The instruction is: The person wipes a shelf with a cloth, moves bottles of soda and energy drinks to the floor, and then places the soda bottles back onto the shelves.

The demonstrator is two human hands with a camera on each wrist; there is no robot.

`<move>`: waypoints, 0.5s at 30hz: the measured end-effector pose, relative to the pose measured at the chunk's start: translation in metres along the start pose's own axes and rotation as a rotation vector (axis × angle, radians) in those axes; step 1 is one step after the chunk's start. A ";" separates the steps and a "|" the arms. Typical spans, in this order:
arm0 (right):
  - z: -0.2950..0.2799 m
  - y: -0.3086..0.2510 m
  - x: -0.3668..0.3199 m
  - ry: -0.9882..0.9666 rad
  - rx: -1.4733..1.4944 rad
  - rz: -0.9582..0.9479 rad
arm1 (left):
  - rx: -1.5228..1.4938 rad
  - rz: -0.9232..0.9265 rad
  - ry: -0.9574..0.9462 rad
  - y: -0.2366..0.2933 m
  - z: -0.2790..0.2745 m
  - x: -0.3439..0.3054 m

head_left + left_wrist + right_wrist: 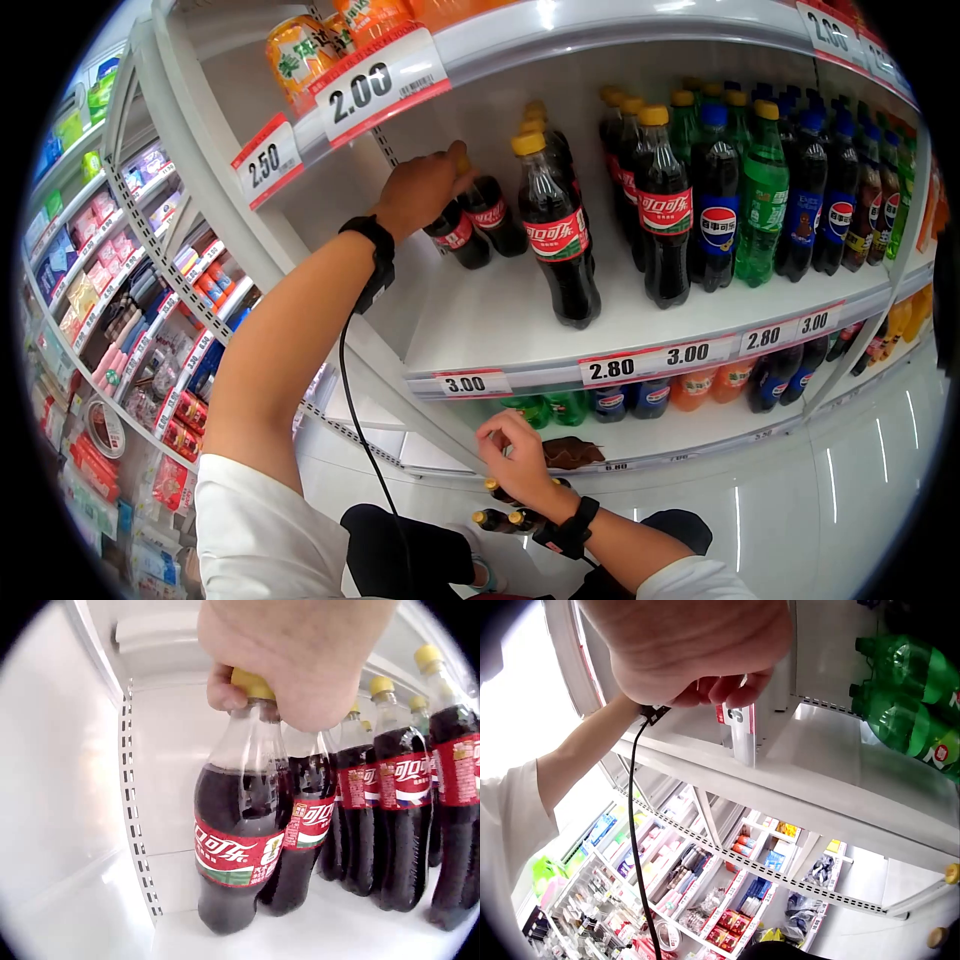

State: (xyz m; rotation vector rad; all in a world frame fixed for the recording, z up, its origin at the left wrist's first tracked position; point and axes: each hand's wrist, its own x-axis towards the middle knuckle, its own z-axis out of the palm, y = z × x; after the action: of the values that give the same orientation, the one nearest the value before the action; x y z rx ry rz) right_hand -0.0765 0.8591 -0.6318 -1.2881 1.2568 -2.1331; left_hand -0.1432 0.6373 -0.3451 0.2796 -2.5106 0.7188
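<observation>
My left hand reaches into the left end of the middle shelf, with fingers and thumb round the yellow cap of a cola bottle. A second cola bottle stands right behind it, its cap hidden by the hand. Both have red labels, and the held one tilts slightly in the left wrist view. To their right a front cola bottle stands upright with others behind it. My right hand hovers before the lower shelf, its fingers loosely curled and holding nothing.
The middle shelf carries more cola, blue-capped bottles and a green soda bottle at right. Orange cans sit above behind price tags. Several yellow-capped bottles stand by the feet. A cable hangs from the left wrist.
</observation>
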 end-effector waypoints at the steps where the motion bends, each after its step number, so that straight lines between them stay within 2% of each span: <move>1: 0.001 0.002 0.001 -0.001 0.005 -0.009 | 0.010 0.001 0.004 0.002 -0.007 -0.004; 4: 0.006 0.012 0.005 0.027 0.085 0.064 | 0.009 0.091 -0.061 0.014 -0.030 -0.019; 6: 0.007 0.018 0.008 -0.013 0.359 0.268 | 0.100 0.112 -0.140 0.025 -0.042 -0.032; 8: 0.005 0.018 0.010 -0.039 0.428 0.295 | 0.110 0.131 -0.093 0.031 -0.046 -0.046; 11: 0.000 0.008 0.016 -0.097 0.593 0.469 | 0.075 0.278 -0.008 0.040 -0.061 -0.066; 15: -0.005 0.009 0.023 -0.221 0.795 0.516 | 0.073 0.275 0.020 0.055 -0.090 -0.094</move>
State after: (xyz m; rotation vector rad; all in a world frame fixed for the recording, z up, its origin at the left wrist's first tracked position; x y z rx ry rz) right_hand -0.0940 0.8419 -0.6278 -0.7189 0.4675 -1.7504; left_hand -0.0434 0.7379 -0.3530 -0.0501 -2.5339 0.9165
